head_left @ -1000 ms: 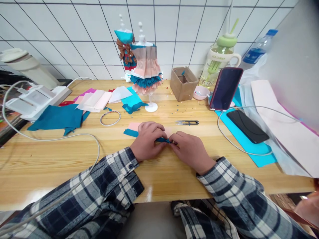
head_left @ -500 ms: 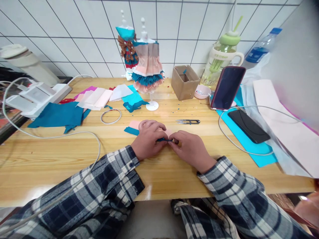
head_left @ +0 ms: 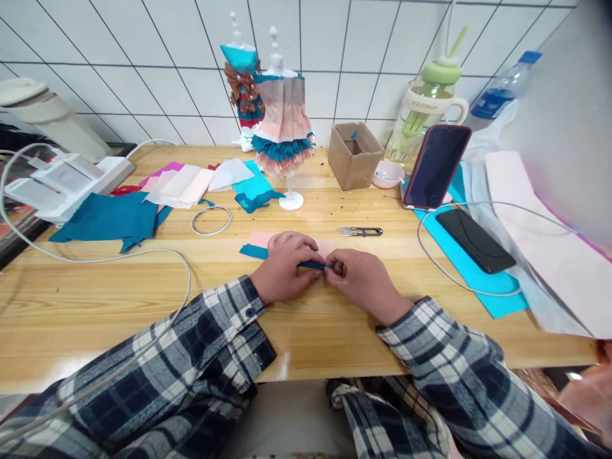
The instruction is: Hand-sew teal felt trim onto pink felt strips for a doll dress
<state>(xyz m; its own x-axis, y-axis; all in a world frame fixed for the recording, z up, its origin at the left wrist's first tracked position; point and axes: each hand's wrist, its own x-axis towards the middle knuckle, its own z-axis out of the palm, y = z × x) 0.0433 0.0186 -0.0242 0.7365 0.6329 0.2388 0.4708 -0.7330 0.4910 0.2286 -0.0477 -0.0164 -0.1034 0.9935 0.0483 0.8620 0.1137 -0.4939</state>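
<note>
Blue-and-pink strip point(head_left: 253, 251) lies back from the tabletop point(head_left: 325, 338) front edge's middle; left hand point(head_left: 287, 266) and right hand point(head_left: 357, 274) pinch it, fingertips closed. Apparent step: edge folding — next move calls for even pressure.

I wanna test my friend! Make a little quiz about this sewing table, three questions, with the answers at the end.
1. What do the left hand and right hand hold? a) a pink bowl b) a blue strip c) a bottle
2. True or false: the snips lie between the box and the right hand.
3. How many dress stands are by the wall?

Key: 1. b; 2. true; 3. two.
</note>
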